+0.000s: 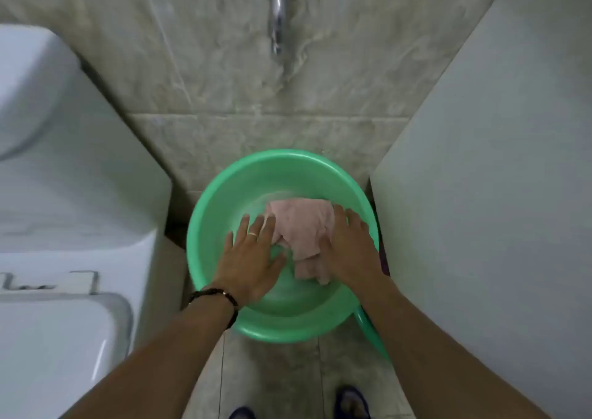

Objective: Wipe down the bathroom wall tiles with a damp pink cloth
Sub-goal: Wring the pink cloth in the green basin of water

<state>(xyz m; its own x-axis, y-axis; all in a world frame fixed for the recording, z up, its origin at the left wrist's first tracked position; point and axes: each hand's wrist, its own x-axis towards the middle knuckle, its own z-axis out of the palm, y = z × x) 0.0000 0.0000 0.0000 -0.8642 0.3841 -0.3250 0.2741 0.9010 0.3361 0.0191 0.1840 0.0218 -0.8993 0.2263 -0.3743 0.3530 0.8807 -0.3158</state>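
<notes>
Down in the green basin (pixel 224 194), toward its far right side, sits the pink cloth (pixel 302 226), bunched into one soft heap. Both hands are in the bowl with it. Left hand (pixel 251 258) lies flat, fingers spread, its fingertips just touching the cloth's left edge, gripping nothing. Right hand (pixel 349 245) rests palm-down on the cloth's right side, fingers loosely spread over the folds; whether they have pinched any fabric I cannot tell.

Handling, as I judge it: limp, floppy fabric, light when dry but heavier and drippy once soaked, nothing fragile about it. It will sag and trail, so best gathered into the palm from the middle of the heap, squeezed out, then folded to a flat pad for the wall tiles (pixel 208 66).

Count: one cloth, one basin, two hands, one metal tap (pixel 277 18) above on the tiled wall, and a toilet (pixel 48 114) beside the basin's left edge. Two dark slippers (pixel 350 401) at the bottom.
</notes>
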